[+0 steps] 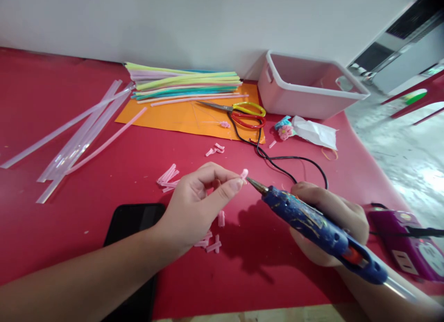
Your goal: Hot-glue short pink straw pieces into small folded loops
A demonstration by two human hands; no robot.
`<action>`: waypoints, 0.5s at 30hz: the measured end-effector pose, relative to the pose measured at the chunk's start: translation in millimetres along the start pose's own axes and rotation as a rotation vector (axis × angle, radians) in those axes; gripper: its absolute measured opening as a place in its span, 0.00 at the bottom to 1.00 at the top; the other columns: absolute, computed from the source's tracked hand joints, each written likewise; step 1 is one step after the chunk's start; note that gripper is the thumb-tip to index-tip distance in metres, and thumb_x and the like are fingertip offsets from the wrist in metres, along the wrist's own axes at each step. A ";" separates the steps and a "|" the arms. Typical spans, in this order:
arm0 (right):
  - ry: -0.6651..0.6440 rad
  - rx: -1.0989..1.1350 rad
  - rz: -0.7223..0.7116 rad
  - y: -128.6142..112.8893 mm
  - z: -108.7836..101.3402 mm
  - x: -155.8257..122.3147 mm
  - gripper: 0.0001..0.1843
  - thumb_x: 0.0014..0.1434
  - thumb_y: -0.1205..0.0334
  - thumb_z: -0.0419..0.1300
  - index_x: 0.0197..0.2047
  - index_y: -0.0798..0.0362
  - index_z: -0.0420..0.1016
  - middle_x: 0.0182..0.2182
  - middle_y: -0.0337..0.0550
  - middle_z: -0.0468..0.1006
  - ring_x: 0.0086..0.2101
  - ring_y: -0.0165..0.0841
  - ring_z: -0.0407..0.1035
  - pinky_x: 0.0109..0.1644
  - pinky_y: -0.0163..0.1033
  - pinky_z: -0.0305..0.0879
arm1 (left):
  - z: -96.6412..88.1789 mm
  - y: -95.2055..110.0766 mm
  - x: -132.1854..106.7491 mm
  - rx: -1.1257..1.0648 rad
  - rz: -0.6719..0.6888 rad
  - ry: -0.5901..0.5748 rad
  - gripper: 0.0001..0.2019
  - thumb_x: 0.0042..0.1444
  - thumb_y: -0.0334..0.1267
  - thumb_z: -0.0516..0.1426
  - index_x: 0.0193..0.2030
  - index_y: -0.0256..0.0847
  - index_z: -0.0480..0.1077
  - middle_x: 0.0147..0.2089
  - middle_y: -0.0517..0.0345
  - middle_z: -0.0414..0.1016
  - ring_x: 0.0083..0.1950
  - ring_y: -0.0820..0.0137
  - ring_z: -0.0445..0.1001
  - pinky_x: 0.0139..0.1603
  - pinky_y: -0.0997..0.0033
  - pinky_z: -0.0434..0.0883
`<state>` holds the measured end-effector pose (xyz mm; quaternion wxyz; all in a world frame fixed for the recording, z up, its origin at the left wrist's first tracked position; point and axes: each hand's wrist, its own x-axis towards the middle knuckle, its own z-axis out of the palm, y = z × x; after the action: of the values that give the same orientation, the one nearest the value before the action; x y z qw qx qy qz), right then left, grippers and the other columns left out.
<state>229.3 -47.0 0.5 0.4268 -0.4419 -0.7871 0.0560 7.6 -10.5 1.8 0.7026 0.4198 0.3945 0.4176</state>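
Observation:
Between the thumb and forefinger of my left hand (197, 201) is a short pink pipe cleaner piece (244, 174), bent over at its top. My right hand (333, 215) is wrapped round a blue hot glue gun (305, 215), its metal nozzle touching or nearly touching the pink piece. A clear glue stick (400, 289) sticks out of the gun's rear. Cut pink pipe cleaner pieces (168, 176) lie left of my left hand, and several more pink pieces (217, 244) lie below it. Small bent pink pieces (215, 149) rest beyond my fingers.
Coloured pipe cleaners (187, 83) and scissors (239, 110) lie on orange paper (173, 120). Clear glue sticks (83, 132) are at left, a black phone (135, 220) under my left forearm. A pink bin (308, 93), small flowers (285, 130), a black cord (277, 160) and a purple power strip (407, 243) are rightward.

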 end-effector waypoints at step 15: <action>-0.154 -0.002 0.099 -1.9 -5.8 -4.1 0.13 0.53 0.70 0.58 0.41 0.47 0.67 0.28 0.37 0.73 0.26 0.31 0.70 0.32 0.37 0.67 | -1.5 -1.0 -0.3 0.032 0.021 -0.031 0.08 0.59 0.40 0.63 0.31 0.41 0.73 0.33 0.67 0.67 0.20 0.84 0.62 0.18 0.82 0.67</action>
<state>233.3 -52.9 2.5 0.3613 -0.4750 -0.7948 0.1102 6.4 -10.7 0.4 0.6974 0.4416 0.3858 0.4121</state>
